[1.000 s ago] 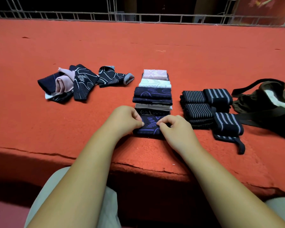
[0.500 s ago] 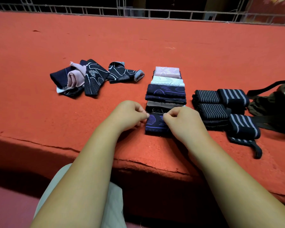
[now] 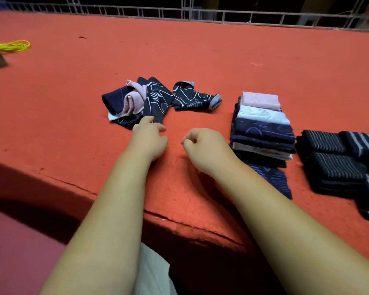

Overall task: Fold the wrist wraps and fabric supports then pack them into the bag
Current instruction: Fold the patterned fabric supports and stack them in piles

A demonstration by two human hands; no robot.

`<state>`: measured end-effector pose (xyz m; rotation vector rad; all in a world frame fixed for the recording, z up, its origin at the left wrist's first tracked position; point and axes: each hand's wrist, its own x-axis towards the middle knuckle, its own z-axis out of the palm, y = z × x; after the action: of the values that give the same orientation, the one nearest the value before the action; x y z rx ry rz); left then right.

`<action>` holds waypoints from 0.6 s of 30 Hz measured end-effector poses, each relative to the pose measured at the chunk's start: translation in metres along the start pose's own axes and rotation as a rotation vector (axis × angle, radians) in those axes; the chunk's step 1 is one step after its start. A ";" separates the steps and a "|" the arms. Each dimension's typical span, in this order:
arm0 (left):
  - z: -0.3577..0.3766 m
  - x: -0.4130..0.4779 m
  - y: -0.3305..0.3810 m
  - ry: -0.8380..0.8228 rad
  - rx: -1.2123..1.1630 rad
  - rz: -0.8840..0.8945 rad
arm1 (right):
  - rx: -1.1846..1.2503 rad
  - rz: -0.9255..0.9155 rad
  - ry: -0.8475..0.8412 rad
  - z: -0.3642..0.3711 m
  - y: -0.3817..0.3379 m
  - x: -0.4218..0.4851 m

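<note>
- The left hand [image 3: 150, 136] is hovering at the near edge of the unfolded heap [image 3: 136, 101]. Its fingers are lying loosely curled and a little apart, with the forefinger just meeting the dark line-patterned support [image 3: 156, 99], and they are gripping nothing.
- The right hand [image 3: 203, 145] is hanging over the red surface [image 3: 200, 50] between the heap and the folded stack [image 3: 262, 124]. Its fingers are curling in loosely, thumb near forefinger, and holding nothing.
- The striped wrist wraps [image 3: 332, 156] are lying right of the stack, and a lone patterned support [image 3: 196, 99] is lying just right of the heap (the bag is not showing here).
- The heaped supports are looking light, thin and limp, so each will likely be sagging and stretching once lifted.
- Pinching one by a corner or cuff hem is probably working best, with the second hand taking the opposite end to spread it flat.
- The pieces are overlapping, so pulling one may be dragging its neighbours along.
</note>
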<state>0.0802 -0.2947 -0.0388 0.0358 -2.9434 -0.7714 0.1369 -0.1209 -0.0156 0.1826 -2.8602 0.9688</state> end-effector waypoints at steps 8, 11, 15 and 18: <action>0.015 0.023 -0.029 -0.033 0.083 0.042 | -0.233 0.039 -0.126 0.042 0.006 0.019; 0.011 0.020 -0.025 0.067 -0.013 0.118 | -0.216 0.028 -0.121 0.046 0.013 0.017; -0.002 0.007 -0.006 0.326 -0.152 0.300 | -0.078 0.064 -0.099 0.037 0.014 0.016; -0.024 -0.014 0.015 0.478 -0.394 0.320 | 0.098 0.092 0.022 0.021 0.013 0.013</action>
<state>0.0968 -0.2924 -0.0118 -0.2392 -2.2382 -1.0915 0.1204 -0.1241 -0.0380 0.0483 -2.8254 1.1213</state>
